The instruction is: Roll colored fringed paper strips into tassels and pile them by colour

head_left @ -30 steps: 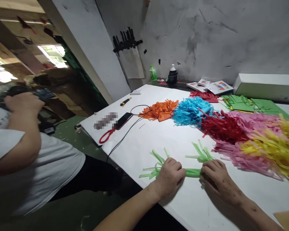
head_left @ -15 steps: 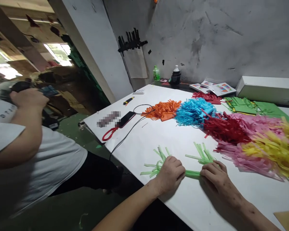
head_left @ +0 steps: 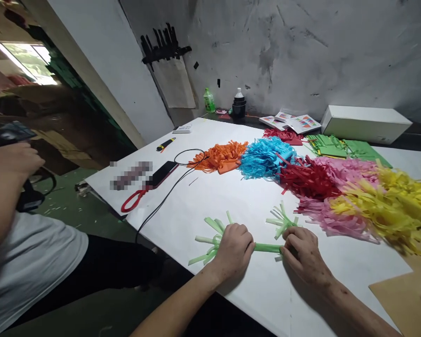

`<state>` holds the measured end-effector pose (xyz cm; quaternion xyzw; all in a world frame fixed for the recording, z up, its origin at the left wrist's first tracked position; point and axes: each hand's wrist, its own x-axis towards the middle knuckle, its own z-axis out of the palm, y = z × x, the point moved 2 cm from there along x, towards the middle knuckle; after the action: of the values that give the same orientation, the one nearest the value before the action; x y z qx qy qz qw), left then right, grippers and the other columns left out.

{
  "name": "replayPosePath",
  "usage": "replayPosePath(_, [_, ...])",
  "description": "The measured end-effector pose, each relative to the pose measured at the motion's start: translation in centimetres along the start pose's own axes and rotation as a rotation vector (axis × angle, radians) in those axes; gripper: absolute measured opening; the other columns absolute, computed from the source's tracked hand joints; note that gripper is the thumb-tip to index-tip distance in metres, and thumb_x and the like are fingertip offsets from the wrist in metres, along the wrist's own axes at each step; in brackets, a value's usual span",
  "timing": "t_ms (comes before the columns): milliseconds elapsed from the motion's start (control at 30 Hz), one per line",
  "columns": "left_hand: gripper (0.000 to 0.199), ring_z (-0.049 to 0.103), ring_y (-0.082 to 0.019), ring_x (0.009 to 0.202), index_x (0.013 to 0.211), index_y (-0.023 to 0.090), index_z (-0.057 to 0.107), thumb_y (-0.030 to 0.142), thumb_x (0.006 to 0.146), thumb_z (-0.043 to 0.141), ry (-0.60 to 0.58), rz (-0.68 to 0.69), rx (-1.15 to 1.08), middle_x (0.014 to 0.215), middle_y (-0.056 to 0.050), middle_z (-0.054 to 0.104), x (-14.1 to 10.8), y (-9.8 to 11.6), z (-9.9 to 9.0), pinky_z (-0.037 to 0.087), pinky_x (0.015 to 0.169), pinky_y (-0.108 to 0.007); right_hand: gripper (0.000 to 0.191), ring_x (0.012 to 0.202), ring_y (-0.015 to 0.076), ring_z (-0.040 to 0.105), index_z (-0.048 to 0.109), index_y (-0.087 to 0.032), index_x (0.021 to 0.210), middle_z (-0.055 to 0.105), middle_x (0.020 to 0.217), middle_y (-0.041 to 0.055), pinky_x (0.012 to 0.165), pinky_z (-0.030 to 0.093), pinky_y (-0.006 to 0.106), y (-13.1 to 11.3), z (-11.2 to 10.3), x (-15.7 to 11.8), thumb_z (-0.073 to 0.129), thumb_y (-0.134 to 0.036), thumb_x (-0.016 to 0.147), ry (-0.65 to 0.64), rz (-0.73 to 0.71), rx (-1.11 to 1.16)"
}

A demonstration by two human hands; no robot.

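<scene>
A light green tissue-paper tassel [head_left: 267,247] lies along the white-covered table, its middle rolled into a narrow band and its cut strips fanning out at both ends. My left hand [head_left: 234,248] is closed around the band near the left fringe. At the other end, my right hand [head_left: 301,252] pinches the band beside the right fringe. Only the short stretch between my hands shows bare; the parts under my fingers are hidden. Beyond my hands lie fringed paper bundles: orange [head_left: 220,157], blue [head_left: 266,157], dark red [head_left: 308,178], pink [head_left: 337,217] and yellow [head_left: 400,201].
Red-handled scissors [head_left: 133,200], a phone [head_left: 163,174], a black cable and a cutter knife [head_left: 166,144] lie toward the table's left edge. Green paper [head_left: 366,153] and a white box [head_left: 366,124] stand by the wall. Another person [head_left: 38,262] is close on the left.
The view has swung to the right, so everything sits further left. Both hands still hold the green tassel, and its right fringe now spreads in a fan.
</scene>
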<state>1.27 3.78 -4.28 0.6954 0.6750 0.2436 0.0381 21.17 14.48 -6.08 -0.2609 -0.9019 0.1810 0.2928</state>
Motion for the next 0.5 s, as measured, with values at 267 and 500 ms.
replayPosePath(267, [0.010,0.049,-0.020,0.082,0.081,0.019,0.054,0.012,0.088,0.057,-0.059,-0.020,-0.005,0.087,-0.002,0.058,0.3,-0.1,-0.6,0.037,0.078,-0.037,0.009,0.095,0.0275,0.053,0.057,-0.023,0.086,0.062,0.096,0.0053,0.087,0.033,0.043,-0.1,-0.3,0.2,0.054,-0.015,0.088,-0.100,0.055,0.017])
replayPosePath(500, [0.014,0.052,-0.019,0.077,0.074,0.019,0.055,0.006,0.081,0.056,-0.155,0.002,0.030,0.079,-0.002,0.060,1.1,-0.5,-1.1,0.036,0.074,-0.035,0.016,0.083,0.0230,0.053,0.058,-0.024,0.083,0.061,0.082,0.0010,0.084,0.032,0.040,-0.2,-1.1,1.1,0.055,-0.009,0.087,-0.233,0.016,-0.011])
